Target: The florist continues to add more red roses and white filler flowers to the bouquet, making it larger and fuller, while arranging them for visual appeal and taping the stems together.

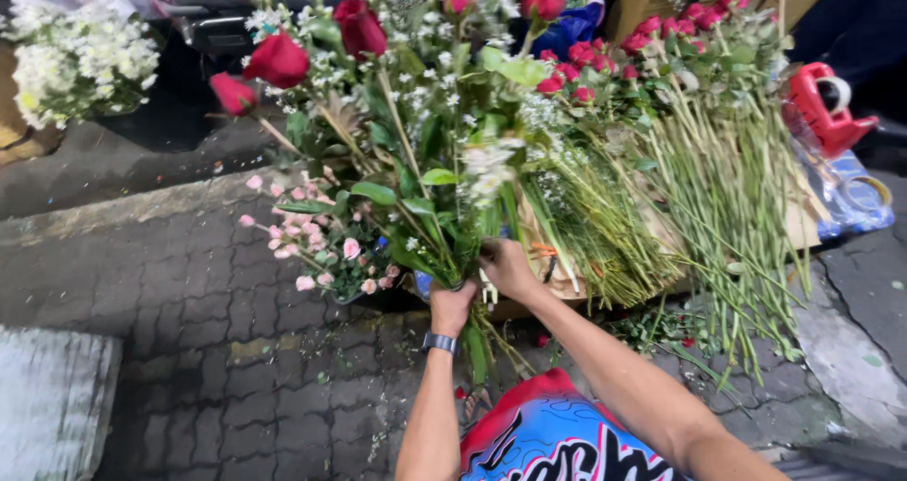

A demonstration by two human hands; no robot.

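My left hand (453, 305), a watch on its wrist, grips the gathered stems of a bouquet (406, 112) of red roses, white filler flowers and green leaves. My right hand (508, 266) is closed on the same stems just beside and slightly above the left one. The bouquet fans upward and away from me. Its stem ends hang below my hands.
A heap of long-stemmed red roses (680, 150) lies on paper at the right. Small pink flowers (316, 249) sit left of the bouquet. White flowers (76, 60) are at the top left. A red tape dispenser (824, 108) and tape rolls lie far right. Paved ground (189, 283) lies below.
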